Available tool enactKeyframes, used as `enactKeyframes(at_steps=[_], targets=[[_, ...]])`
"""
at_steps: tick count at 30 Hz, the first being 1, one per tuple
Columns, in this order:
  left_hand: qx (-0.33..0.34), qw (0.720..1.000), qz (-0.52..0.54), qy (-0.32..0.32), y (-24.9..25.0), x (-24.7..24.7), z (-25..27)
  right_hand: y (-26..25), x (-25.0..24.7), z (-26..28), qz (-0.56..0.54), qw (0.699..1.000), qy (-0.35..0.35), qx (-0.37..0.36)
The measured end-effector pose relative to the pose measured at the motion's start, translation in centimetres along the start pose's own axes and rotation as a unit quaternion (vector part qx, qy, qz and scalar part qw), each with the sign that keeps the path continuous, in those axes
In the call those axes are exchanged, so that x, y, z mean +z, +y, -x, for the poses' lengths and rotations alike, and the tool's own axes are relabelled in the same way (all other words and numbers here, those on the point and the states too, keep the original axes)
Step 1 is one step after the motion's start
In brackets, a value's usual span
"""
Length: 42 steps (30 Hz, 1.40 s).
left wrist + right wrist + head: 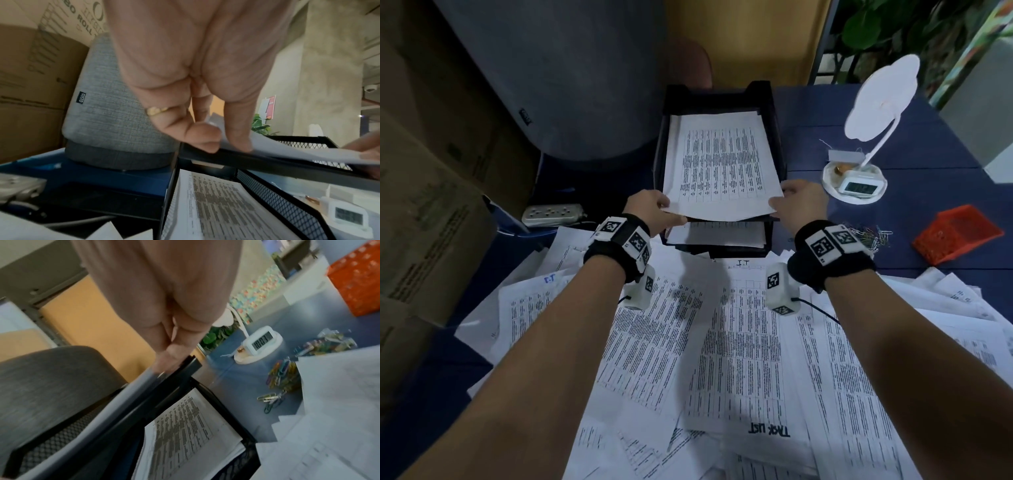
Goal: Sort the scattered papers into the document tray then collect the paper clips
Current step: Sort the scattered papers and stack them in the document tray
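Observation:
A printed sheet (722, 164) lies over the top tier of the black mesh document tray (777, 137), its near edge jutting past the tray's front. My left hand (654, 209) pinches the sheet's near left corner (267, 146) between thumb and fingers. My right hand (796, 200) pinches the near right corner; in the right wrist view its fingertips (170, 360) sit on the sheet's edge at the tray rim. The lower tier holds more printed paper (216, 207). Scattered papers (739, 342) cover the desk under my arms. Coloured paper clips (869, 234) lie in a loose pile to the right.
An orange mesh basket (959, 233) lies tipped at the right. A white desk lamp with a clock base (856, 181) stands behind the clips. A grey chair back (571, 85) and cardboard boxes (424, 205) stand at the left, with a power strip (551, 214) by the tray.

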State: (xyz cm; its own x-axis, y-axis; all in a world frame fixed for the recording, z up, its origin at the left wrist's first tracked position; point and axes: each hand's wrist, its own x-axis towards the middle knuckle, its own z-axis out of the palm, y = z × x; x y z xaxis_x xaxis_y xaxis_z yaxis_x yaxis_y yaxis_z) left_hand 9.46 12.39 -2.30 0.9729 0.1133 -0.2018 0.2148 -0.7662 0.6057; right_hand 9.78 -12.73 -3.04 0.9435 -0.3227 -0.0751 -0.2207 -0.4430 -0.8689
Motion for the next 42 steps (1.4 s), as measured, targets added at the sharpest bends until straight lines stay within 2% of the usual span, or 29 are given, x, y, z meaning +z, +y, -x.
enactKeyframes(at_steps=[4,7,12,17,20,22,24,26,30,33,35,37,39,42], targets=[[0.021,1.0,-0.004,-0.001,-0.2,0.2,0.2,0.3,0.5,-0.1,0.014,1.0,-0.019,-0.02],[0.027,0.999,-0.007,0.026,-0.4,0.5,0.1,0.2,0.5,-0.1,0.073,0.996,-0.016,-0.045],[0.003,0.998,0.006,0.067,-0.6,0.6,-0.4,0.3,0.5,-0.5,-0.001,0.998,-0.057,-0.012],[-0.002,0.995,-0.038,0.089,-0.3,1.0,-0.9,0.0,0.2,-1.0,0.158,0.977,-0.134,-0.05],[0.0,0.994,-0.066,0.083,-0.1,1.2,-1.0,0.1,0.3,-1.3,0.196,0.973,-0.089,-0.083],[0.002,0.994,-0.077,0.076,-0.1,1.4,-1.1,0.1,0.6,-1.0,0.264,0.955,-0.061,-0.119],[0.014,0.994,-0.085,0.073,-0.4,1.5,-1.0,0.2,1.0,-0.5,0.33,0.934,-0.056,-0.124],[0.037,0.993,-0.074,0.078,-1.0,1.6,-0.9,0.4,1.3,-0.1,0.355,0.926,-0.059,-0.111],[0.082,0.986,-0.01,0.146,-3.3,1.7,0.1,0.9,1.3,0.7,0.338,0.933,-0.038,-0.115],[0.041,0.98,0.017,0.195,-6.3,1.8,1.0,0.9,1.6,2.4,0.274,0.951,0.01,-0.144],[-0.015,0.986,0.009,0.167,-8.7,2.4,1.6,1.2,2.2,3.7,0.221,0.964,0.027,-0.149],[-0.076,0.991,-0.045,0.104,-11.0,3.1,2.2,1.9,3.2,4.8,0.206,0.969,0.006,-0.138],[-0.127,0.985,-0.11,0.032,-13.0,3.8,2.7,2.9,4.2,5.9,0.237,0.962,-0.07,-0.114],[-0.168,0.974,-0.15,-0.036,-14.9,4.4,3.3,4.9,5.9,7.7,0.331,0.915,-0.221,-0.064]])
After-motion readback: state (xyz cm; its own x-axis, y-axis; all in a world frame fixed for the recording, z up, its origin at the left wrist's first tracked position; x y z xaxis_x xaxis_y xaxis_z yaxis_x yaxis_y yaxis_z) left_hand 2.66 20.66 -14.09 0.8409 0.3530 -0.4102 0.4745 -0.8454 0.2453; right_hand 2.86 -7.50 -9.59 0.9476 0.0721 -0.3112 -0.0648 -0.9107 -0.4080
